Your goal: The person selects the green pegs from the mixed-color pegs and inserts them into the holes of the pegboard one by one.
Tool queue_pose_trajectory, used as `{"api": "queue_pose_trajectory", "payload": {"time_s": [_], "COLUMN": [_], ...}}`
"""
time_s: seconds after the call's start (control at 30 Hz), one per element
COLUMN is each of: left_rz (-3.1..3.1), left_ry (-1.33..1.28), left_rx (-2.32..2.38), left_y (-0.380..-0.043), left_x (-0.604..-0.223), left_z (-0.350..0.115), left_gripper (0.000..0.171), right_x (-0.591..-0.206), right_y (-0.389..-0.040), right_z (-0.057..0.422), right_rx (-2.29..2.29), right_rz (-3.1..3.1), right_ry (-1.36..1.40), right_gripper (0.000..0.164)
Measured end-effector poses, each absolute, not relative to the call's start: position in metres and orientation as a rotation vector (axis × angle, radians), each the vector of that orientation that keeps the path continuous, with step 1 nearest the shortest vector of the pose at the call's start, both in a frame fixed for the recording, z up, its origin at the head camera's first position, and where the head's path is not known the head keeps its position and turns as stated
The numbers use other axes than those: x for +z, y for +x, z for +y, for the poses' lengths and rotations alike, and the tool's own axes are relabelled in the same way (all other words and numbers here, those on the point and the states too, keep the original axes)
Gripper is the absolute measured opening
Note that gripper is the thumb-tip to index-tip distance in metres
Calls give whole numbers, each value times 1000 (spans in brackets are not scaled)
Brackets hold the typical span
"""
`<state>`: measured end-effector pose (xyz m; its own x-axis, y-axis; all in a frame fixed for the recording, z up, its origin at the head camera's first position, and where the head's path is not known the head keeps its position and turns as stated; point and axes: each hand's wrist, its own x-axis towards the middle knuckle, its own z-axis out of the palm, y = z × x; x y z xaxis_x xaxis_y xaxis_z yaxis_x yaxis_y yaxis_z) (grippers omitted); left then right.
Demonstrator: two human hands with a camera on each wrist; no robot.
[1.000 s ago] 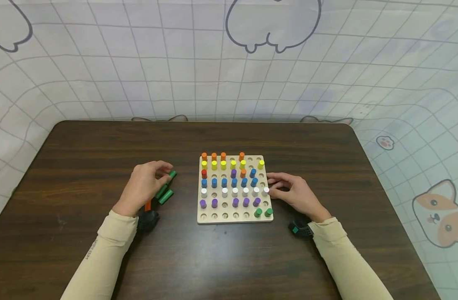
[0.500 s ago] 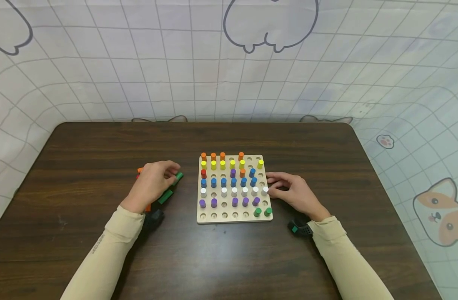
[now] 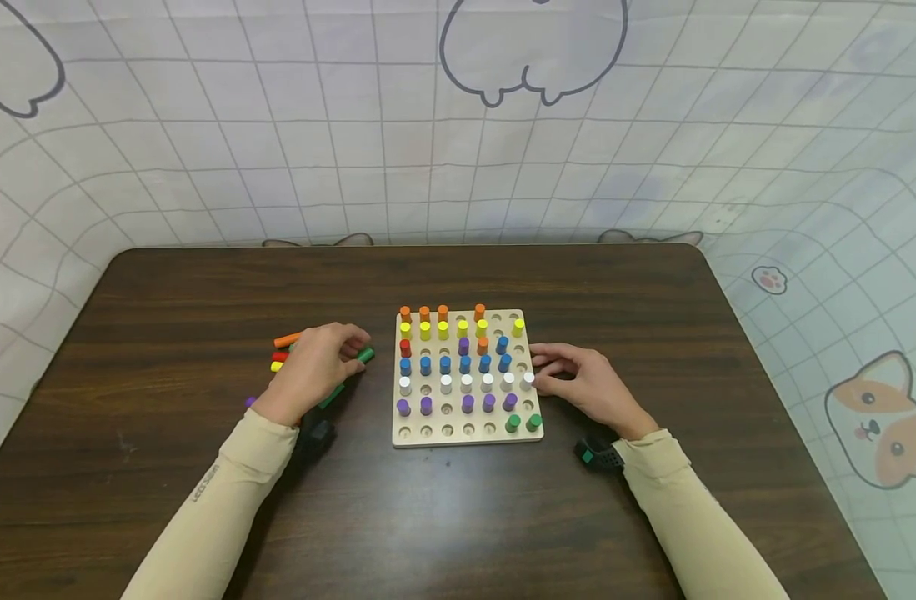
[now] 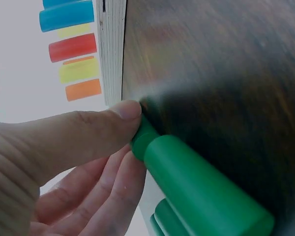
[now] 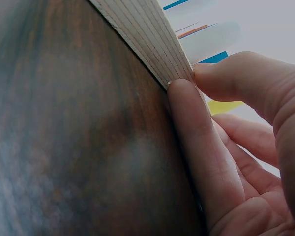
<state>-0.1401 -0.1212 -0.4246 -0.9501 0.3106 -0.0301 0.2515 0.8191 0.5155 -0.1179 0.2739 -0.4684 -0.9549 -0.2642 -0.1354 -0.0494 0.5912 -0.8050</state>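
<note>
My left hand [image 3: 318, 367] is just left of the wooden pegboard [image 3: 458, 441], thumb and fingertips pinching one end of a green peg [image 3: 365, 355]. Closer to the wrist, a second green peg [image 4: 206, 187] lies on the table and looks large in the left wrist view. Colored pegs stand in rows in the board: orange, yellow, blue, white, purple, with two green pegs at the near right corner. My right hand [image 3: 588, 383] grips the board's right edge, index finger [image 5: 189, 105] against its side and thumb [image 5: 221, 73] at the top edge.
Beside and partly under the left hand lie loose pegs: an orange peg [image 3: 286, 341], a red peg [image 3: 280, 357], a yellow peg [image 3: 276, 367] and a purple peg [image 3: 251, 402]. Dark wood table [image 3: 442, 533] surrounds the board, with a white grid-patterned cloth [image 3: 315, 150] behind it.
My left hand has shifted right toward the board, and the green peg at its fingertips moved along. Loose orange, red, yellow and purple pegs came into sight behind it. The right hand stays at the board.
</note>
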Motion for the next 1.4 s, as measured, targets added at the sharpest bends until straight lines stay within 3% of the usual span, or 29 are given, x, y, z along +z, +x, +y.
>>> {"api": "queue_pose_trajectory", "payload": {"time_s": [0.57,1.27,1.4], "left_rz": [2747,2729,2739], "left_ry": [441,446,468], "left_rx": [784,882,928], "left_y": [-146,-136,-132], "left_x": [-424,-428,-428], "left_z": [-118,-118,-117], "left_gripper": [39,30,35], "right_x": [-470,-467,-467], "right_y": [-120,-118,-118], "right_z": [274,274,274], "right_rx": [-1307,-1316,-1312], "right_rz": [2566,2563,2568], "right_ry": [-281,-282,-287], "right_gripper": [51,51,51]}}
